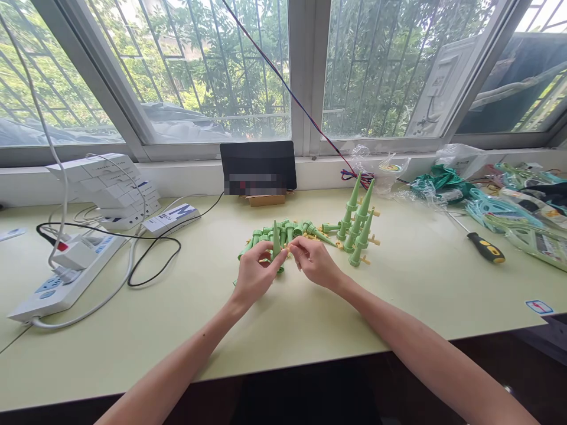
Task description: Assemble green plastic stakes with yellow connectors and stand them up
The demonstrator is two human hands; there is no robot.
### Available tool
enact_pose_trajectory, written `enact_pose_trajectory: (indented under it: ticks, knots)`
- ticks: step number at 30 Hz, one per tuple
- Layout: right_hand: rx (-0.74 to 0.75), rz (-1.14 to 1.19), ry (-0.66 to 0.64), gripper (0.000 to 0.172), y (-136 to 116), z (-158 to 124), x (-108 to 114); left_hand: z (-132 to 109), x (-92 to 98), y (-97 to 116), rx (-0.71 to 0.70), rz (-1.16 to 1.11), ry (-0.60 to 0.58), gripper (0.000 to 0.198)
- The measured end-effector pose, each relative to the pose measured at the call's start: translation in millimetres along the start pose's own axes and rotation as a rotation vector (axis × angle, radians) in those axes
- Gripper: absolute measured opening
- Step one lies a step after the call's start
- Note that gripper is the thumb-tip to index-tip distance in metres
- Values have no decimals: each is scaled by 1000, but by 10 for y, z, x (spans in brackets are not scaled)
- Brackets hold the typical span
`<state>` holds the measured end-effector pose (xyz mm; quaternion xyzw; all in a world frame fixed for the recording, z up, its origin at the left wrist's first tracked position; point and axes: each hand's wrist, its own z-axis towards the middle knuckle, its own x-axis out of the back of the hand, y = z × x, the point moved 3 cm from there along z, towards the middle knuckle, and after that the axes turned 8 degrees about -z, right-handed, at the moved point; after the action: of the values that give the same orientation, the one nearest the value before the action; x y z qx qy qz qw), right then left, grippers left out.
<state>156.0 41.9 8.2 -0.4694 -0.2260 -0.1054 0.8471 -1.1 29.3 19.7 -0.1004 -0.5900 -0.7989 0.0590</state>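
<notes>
My left hand (256,274) is closed around a green plastic watering spike (276,237), its pointed tip up. My right hand (316,264) pinches at the spike's side, fingertips close to those of my left hand. A small yellow valve (287,248) shows between the fingertips, partly hidden. Just behind my hands lies a pile of loose green spike parts (257,236) mixed with yellow pieces. To the right, several assembled spikes (362,233) stand upright in rows, points up, with yellow valves sticking out sideways.
A power strip (73,289) with plugs and cables lies at left, near stacked white boxes (117,195). A black screen (259,168) stands against the window sill. At right are a screwdriver (486,248), plastic bags and bundled light-blue items (498,209). The table's front edge is near my forearms.
</notes>
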Motion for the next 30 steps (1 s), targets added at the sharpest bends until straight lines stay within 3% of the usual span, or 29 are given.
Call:
enact_pose_trajectory:
  ticks: [19, 30]
  knots:
    - [-59, 41, -31, 50, 47, 19, -13, -10, -29, 58, -275, 142, -24, 20]
    - [-127, 87, -50, 58, 85, 23, -24, -6, -25, 69, -233, 82, -65, 13]
